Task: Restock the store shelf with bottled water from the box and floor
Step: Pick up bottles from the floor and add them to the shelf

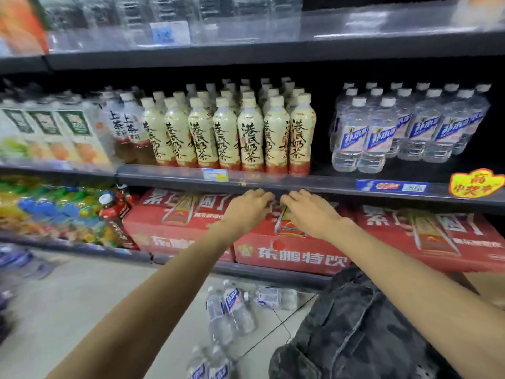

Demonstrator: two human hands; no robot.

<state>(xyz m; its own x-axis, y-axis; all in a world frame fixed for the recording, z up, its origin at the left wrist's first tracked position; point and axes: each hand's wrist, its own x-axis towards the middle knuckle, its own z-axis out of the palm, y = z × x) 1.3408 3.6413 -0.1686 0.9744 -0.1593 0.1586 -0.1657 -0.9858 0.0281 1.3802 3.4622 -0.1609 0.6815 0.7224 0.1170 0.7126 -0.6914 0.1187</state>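
Under the shelf (273,184), left hand (250,207) and right hand (306,207) reach forward.

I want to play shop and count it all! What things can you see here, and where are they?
milk tea bottles: many, cream with black writing, middle shelf centre.
water bottles: many, clear with blue labels, middle shelf right.
floor bottles: several, clear with blue labels, lying on the tiles.
red boxes: at least three, red, bottom shelf.
tea bottles: two, brownish, left of the milk tea.
yellow tag: one, on the shelf edge, right.
dark denim cloth: one, grey-black, lower right.
left hand: open, reaching over the red boxes.
right hand: open, beside it.
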